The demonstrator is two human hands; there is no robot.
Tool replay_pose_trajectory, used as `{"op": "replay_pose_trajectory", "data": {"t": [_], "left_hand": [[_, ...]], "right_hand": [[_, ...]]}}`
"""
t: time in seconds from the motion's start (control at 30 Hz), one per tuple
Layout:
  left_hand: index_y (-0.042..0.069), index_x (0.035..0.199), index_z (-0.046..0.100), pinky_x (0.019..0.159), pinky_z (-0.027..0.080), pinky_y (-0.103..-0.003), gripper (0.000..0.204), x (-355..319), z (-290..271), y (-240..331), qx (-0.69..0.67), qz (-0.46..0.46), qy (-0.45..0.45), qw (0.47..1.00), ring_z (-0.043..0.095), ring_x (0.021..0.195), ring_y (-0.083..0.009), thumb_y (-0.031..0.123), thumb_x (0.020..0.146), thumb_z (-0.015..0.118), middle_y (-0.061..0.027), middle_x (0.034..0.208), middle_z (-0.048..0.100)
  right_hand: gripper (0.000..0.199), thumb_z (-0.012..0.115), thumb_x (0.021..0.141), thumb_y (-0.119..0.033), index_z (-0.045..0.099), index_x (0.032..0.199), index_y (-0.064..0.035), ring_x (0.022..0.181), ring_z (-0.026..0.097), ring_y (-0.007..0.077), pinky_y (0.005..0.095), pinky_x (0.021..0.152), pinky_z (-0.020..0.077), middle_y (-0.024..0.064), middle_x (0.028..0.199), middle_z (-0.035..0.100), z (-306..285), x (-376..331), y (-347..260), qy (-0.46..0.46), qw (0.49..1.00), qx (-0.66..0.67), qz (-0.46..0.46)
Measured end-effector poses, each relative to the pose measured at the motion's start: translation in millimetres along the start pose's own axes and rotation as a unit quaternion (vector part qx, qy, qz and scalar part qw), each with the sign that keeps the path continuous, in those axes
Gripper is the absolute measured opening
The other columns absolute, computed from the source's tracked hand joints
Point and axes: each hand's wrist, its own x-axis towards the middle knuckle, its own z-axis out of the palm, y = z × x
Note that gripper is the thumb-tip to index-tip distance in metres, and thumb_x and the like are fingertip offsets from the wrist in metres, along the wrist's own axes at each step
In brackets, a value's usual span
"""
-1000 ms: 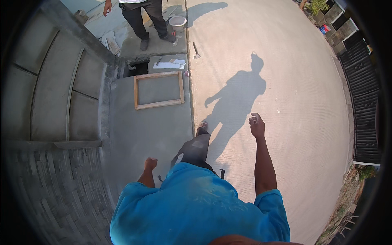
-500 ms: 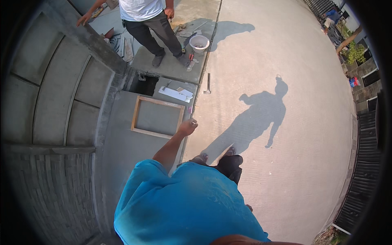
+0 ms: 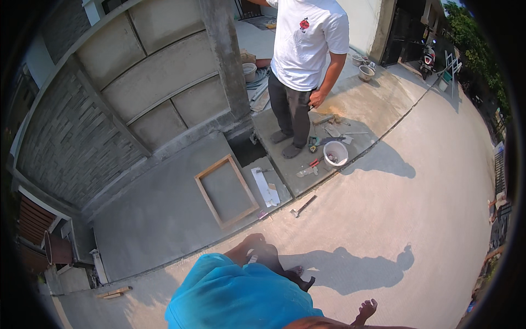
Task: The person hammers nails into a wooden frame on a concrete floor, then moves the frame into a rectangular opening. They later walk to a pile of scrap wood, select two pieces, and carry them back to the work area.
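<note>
My left hand (image 3: 253, 252) is bent in close to my blue shirt (image 3: 235, 293), its fingers partly hidden; a small white stick-like thing shows at them. Out to the right, above the pale pavement, my right hand (image 3: 368, 308) holds nothing, its fingers loosely curled and apart. Ahead of me a rectangular wooden frame (image 3: 239, 216) lies flat on smooth grey concrete. Beside it are a long white flat piece (image 3: 265, 187) with a trowel-like tool on it and a small pink packet (image 3: 263, 215). A hammer (image 3: 304, 206) lies on the pavement nearby.
A person in a white shirt (image 3: 309, 55) stands beyond an open pit (image 3: 246, 152) in the concrete. Near their feet are a white bucket (image 3: 335, 154), red-handled pliers (image 3: 316, 162) and several scattered tools. A panelled wall (image 3: 159, 77) runs along the left; wood pieces (image 3: 115, 292) lie lower left.
My view has turned left and lifted, showing more of the wall and the other person. My left hand has drawn back from beside the frame toward my body. My right hand has come into view.
</note>
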Motion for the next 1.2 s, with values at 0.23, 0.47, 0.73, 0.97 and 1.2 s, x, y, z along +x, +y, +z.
{"op": "replay_pose_trajectory", "data": {"t": [0.23, 0.47, 0.73, 0.97, 1.2], "left_hand": [[0.009, 0.103, 0.072, 0.083, 0.053, -0.041, 0.032, -56, -8, 12, -0.126, -0.235, 0.154, 0.951, 0.068, 0.090, -0.0297, 0.036, 0.086, 0.065, -0.0151, 0.099, 0.072], [0.007, 0.081, 0.072, 0.057, 0.054, -0.035, 0.028, -32, 21, -51, -0.071, -0.311, -0.008, 0.948, 0.068, 0.063, -0.0187, 0.034, 0.085, 0.065, -0.0087, 0.074, 0.071], [0.007, 0.106, 0.072, 0.094, 0.050, -0.043, 0.035, 112, -84, 19, -0.111, -0.130, 0.152, 0.974, 0.066, 0.104, -0.0350, 0.036, 0.090, 0.060, -0.0195, 0.110, 0.069], [0.006, 0.110, 0.071, 0.088, 0.050, -0.042, 0.037, 129, -153, 35, -0.272, -0.161, 0.264, 0.911, 0.067, 0.100, -0.0338, 0.034, 0.088, 0.061, -0.0183, 0.110, 0.070], [0.020, 0.148, 0.043, 0.104, 0.044, -0.043, 0.069, 80, -55, -45, -0.220, -0.297, 0.308, 0.876, 0.061, 0.116, -0.0334, 0.030, 0.084, 0.065, -0.0242, 0.120, 0.065]], "right_hand": [[0.027, 0.054, 0.087, -0.009, 0.058, 0.113, -0.0054, 0.064, 0.054, 0.0165, 0.0296, 0.056, 0.0468, 0.0061, 0.083, 0.057, 104, 206, -218, -0.072, 0.972, -0.034, -0.222], [0.035, 0.063, 0.080, -0.019, 0.064, 0.111, -0.0033, 0.087, 0.071, 0.0335, 0.0409, 0.078, 0.0543, 0.0191, 0.091, 0.071, 311, 63, -174, -0.363, 0.750, -0.428, -0.350], [0.028, 0.062, 0.086, -0.007, 0.063, 0.114, -0.0044, 0.070, 0.069, 0.0243, 0.0382, 0.056, 0.0529, 0.0137, 0.082, 0.071, 285, 30, -60, -0.452, 0.721, -0.470, -0.234], [0.018, 0.060, 0.087, -0.006, 0.060, 0.104, -0.0032, 0.059, 0.064, 0.0222, 0.0369, 0.042, 0.0467, 0.0122, 0.075, 0.067, 351, 75, -110, -0.314, 0.904, -0.260, 0.130], [0.028, 0.053, 0.089, -0.004, 0.057, 0.116, -0.0066, 0.063, 0.067, 0.0216, 0.0340, 0.051, 0.0523, 0.0106, 0.084, 0.068, 491, 87, -194, -0.380, 0.830, -0.385, -0.134]]}}
